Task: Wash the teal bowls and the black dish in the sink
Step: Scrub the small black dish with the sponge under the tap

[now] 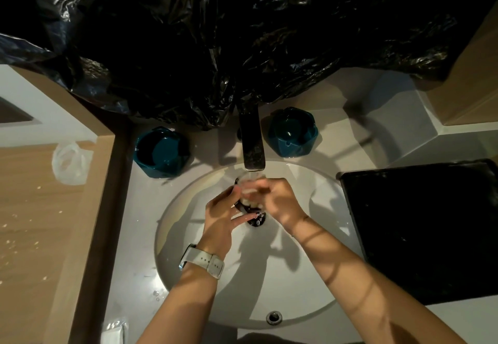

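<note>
Over the white sink (296, 276), under the running faucet (253, 152), both hands meet around a small black dish (240, 205), mostly hidden and foamy. My left hand (222, 214) grips its left side. My right hand (277, 200) presses on it from the right; fingers blur, and what they hold besides the dish cannot be told. Two teal bowls stand on the counter behind the basin: one (161, 152) left of the faucet, one (292, 132) to its right.
A black tray (420, 230) lies on the counter right of the sink. Black plastic sheeting (215, 33) hangs behind the faucet. A white plastic bag (70, 163) rests on the wooden surface at left. The drain (257, 219) sits below the hands.
</note>
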Tool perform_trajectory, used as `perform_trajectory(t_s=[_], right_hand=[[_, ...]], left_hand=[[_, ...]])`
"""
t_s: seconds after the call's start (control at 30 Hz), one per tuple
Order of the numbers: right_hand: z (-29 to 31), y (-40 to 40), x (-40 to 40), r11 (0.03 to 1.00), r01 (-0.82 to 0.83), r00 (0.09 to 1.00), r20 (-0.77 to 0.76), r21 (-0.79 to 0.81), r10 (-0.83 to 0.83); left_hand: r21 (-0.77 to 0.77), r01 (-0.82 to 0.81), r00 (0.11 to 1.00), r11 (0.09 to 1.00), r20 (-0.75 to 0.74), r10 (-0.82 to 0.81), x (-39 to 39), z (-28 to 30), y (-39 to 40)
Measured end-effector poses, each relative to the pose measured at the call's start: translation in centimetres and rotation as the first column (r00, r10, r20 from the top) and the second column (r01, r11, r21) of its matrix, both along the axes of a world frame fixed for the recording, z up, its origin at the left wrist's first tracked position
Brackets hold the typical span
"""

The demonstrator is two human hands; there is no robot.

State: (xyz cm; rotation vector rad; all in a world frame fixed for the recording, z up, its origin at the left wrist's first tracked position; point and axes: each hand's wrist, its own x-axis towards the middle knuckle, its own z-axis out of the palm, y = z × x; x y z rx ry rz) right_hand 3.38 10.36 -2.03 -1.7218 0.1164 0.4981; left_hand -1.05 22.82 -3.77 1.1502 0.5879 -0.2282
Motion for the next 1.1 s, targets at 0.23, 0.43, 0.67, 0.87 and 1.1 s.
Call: perform_trajectory(t_s=[0.23, 0.43, 0.67, 0.87, 1.1], right_hand=[[0.3, 0.1, -0.4, 0.789, -0.139, 0.896, 0.263, -0.599, 0.358], [0.3, -1.1, 0.2, 0.983, -0.148, 0.985, 0.068, -0.111, 0.156], [0.3, -0.7, -0.2, 0.781, -0.091, 0.906, 0.274, -0.618, 0.323], [1.1, -2.0, -0.1, 0.938, -0.245, 0.955, 0.106, -0.246, 0.277], [1.2, -0.7, -0.5, 0.894, -0.055, 0.95, 0.254, -0.445, 0.185]], left_hand=[[0.111, -0.066, 0.998, 0.992, -0.006, 0.067, 1.1, 0.3, -0.7], [0.113, 0.035, 0.999, 0.993, -0.012, -0.034, 0.6, 0.4, -0.3], [0.14, -0.042, 0.999, 0.989, -0.023, 0.046, 1.5, 1.1, -1.3], [0.082, 0.001, 0.999, 0.997, -0.036, 0.002, 0.3, 0.5, -1.2], [0.046, -0.093, 0.995, 0.995, -0.029, 0.094, 0.6, 0.9, -2.0]])
